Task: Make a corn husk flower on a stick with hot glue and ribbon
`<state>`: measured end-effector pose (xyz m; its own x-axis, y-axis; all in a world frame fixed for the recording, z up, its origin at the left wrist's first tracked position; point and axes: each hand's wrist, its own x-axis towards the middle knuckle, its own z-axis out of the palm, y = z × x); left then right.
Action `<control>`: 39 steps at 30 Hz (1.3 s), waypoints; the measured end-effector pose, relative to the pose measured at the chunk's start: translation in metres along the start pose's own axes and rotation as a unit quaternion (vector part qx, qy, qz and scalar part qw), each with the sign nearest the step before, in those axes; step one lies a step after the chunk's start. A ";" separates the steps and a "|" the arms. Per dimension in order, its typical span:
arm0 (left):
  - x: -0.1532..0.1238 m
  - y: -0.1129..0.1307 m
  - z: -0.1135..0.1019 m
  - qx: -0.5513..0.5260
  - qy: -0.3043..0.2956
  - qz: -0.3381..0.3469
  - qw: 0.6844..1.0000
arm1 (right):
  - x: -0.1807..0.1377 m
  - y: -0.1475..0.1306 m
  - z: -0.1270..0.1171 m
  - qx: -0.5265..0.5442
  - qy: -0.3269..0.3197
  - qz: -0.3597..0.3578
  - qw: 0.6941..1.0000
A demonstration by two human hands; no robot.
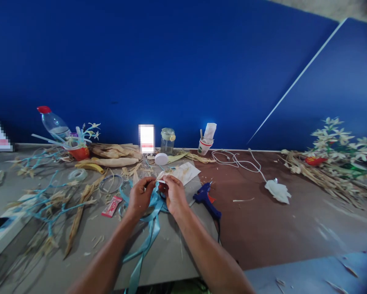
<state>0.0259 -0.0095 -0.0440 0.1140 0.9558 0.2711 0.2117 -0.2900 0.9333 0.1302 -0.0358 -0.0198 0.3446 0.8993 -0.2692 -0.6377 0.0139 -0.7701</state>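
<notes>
In the head view, my left hand [142,195] and my right hand [175,193] meet above the near part of the table, fingertips pinched close together. Between them is a small pale piece [161,181], whitish and thin, perhaps dried husk. Light blue ribbon [152,228] runs down from the fingertips, its loops on the table and its ends hanging toward the front edge. My left fingers are closed at the ribbon's top; my right thumb and fingers are closed on the pale piece. The exact grips are partly hidden by the fingers.
A blue glue gun [207,199] lies right of my hands, its cord trailing forward. Left are a red packet [111,206], a tape roll [77,174] and blue-wrapped branches [50,212]. Behind stand a jar [167,143], a lit screen [147,139] and a paper cup [205,147].
</notes>
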 end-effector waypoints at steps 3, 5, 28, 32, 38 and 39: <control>0.000 0.001 0.000 0.014 0.015 0.014 1.000 | -0.002 -0.001 0.001 0.012 -0.007 0.010 1.000; -0.001 0.001 0.000 0.028 0.027 0.020 0.999 | -0.003 0.000 0.001 0.017 -0.014 0.017 1.000; -0.007 0.003 0.003 0.177 0.080 0.080 0.978 | -0.004 0.031 0.006 -0.023 -0.023 -0.071 0.997; -0.007 0.005 0.004 0.152 0.081 0.055 0.984 | -0.005 0.032 0.005 -0.065 0.003 -0.082 0.995; -0.007 0.002 0.006 0.116 0.062 0.023 0.991 | -0.003 0.036 0.000 -0.102 0.023 -0.104 0.989; -0.007 0.001 0.006 0.110 0.057 0.018 0.992 | -0.002 0.037 -0.001 -0.110 0.026 -0.109 0.988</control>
<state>0.0309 -0.0171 -0.0464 0.0186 0.9401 0.3405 0.4180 -0.3167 0.8515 0.1067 -0.0375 -0.0479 0.4966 0.8612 -0.1081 -0.3807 0.1041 -0.9188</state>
